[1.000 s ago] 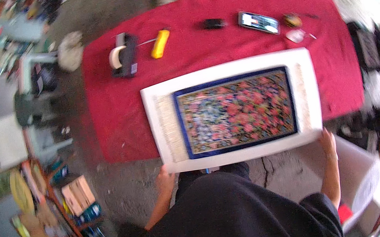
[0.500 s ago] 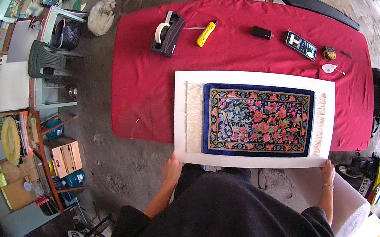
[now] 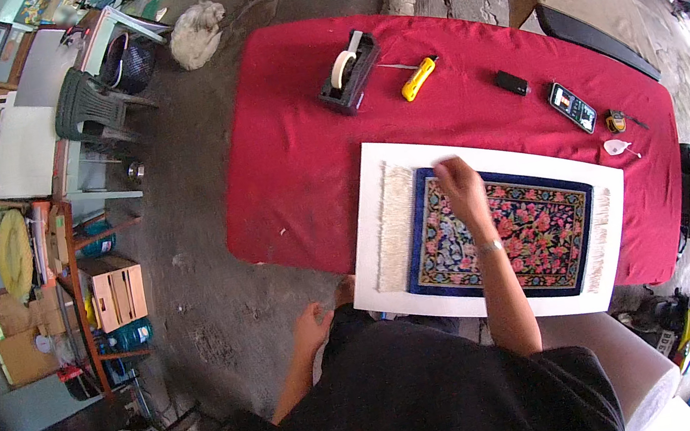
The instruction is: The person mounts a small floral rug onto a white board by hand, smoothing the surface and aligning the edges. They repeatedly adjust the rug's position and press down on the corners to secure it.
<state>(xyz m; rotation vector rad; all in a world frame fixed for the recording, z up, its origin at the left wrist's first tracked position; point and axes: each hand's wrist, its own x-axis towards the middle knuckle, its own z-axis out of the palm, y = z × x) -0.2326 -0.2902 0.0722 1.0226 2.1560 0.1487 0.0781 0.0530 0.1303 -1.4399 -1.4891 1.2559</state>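
Note:
A small floral rug (image 3: 537, 215) with a dark blue border and cream fringes lies on a white board (image 3: 375, 288). The board rests on the red-covered table (image 3: 283, 171), its near edge reaching past the table toward me. My right hand (image 3: 460, 182) is over the rug's far left part, its forearm crossing the pattern. Its fingers are blurred, and whether they touch the rug is unclear. My left hand (image 3: 313, 326) is off the board, left of its near left corner, with nothing in it and the fingers loosely apart.
On the table are a tape dispenser (image 3: 349, 73), a yellow utility knife (image 3: 419, 79), a small black box (image 3: 512, 82), a phone (image 3: 573, 108), a tape measure (image 3: 615, 121) and a white tag-like piece (image 3: 616, 146). A padded roll (image 3: 620, 361) stands at near right. A white furry animal (image 3: 198, 35) lies on the floor.
Both hands have let go of the board's near corners. My right hand has moved up and left over the rug; my left hand has drawn slightly down. The table appears shifted right in view.

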